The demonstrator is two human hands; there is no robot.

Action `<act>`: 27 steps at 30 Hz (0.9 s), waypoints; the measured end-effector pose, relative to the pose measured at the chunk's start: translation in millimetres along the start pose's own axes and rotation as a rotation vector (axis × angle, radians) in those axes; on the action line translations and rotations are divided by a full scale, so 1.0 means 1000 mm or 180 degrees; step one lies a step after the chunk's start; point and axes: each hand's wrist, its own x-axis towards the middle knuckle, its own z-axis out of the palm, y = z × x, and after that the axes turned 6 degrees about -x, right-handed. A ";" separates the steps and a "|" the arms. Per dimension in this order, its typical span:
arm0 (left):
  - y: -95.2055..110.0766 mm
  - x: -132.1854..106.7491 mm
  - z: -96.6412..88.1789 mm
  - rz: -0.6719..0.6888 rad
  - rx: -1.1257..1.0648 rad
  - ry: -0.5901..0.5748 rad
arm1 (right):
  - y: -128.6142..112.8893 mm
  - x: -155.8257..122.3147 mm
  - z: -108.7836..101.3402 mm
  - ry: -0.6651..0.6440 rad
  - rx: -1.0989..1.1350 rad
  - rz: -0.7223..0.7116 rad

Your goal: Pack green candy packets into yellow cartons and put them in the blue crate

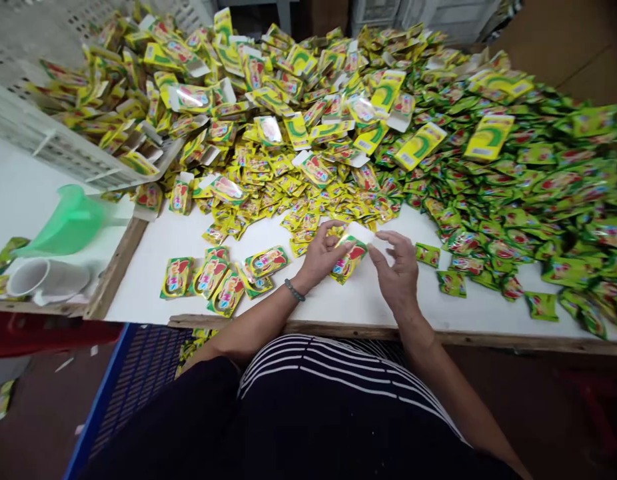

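Between my hands is a yellow-green foil sachet (347,260) with a white paper flap (361,233) at its top end. My left hand (321,257) pinches the sachet, and my right hand (396,270) has its fingertips on the white flap. A beaded bracelet (294,290) circles my left wrist. Left of my hands, several flat sachets (227,293) lie on the white table (153,280). Loose small yellow sachets (308,223) begin just beyond my fingers. Several green sachets (451,283) lie to the right of my right hand.
A large heap of yellow and green packets (308,113) covers the far table. A white plastic crate (53,127) stands at far left, beside a green plastic scoop (68,223) and a white cup (46,279). A blue crate (133,373) sits below the wooden table edge (338,327).
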 end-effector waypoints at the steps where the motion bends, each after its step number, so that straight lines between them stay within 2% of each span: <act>1: 0.001 0.001 0.000 0.0032 -0.0060 -0.0052 | 0.003 0.000 0.002 -0.0195 0.0248 0.0160; 4: 0.003 0.003 -0.002 0.0018 -0.0130 -0.0279 | 0.015 0.000 0.006 -0.0854 0.0851 0.0630; 7: 0.004 0.004 -0.002 -0.0142 -0.0164 -0.0442 | 0.017 0.003 0.004 -0.1114 0.0961 0.0784; 10: 0.006 0.005 -0.001 -0.0214 -0.0233 -0.0426 | 0.010 0.009 0.000 -0.1054 0.1044 0.0899; 14: 0.006 0.005 -0.004 -0.0232 -0.0178 -0.0125 | 0.002 0.015 -0.005 -0.1093 0.0904 0.0594; 16: 0.005 0.005 -0.006 -0.0165 -0.0062 -0.0069 | 0.001 0.015 -0.006 -0.1104 0.0916 0.0593; 21: 0.002 0.006 -0.008 -0.0068 0.0077 -0.0115 | 0.003 0.015 -0.005 -0.0982 0.0839 0.0920; 27: 0.006 0.004 -0.006 -0.0166 0.0054 -0.0228 | 0.011 0.022 -0.009 -0.1062 0.1444 0.1363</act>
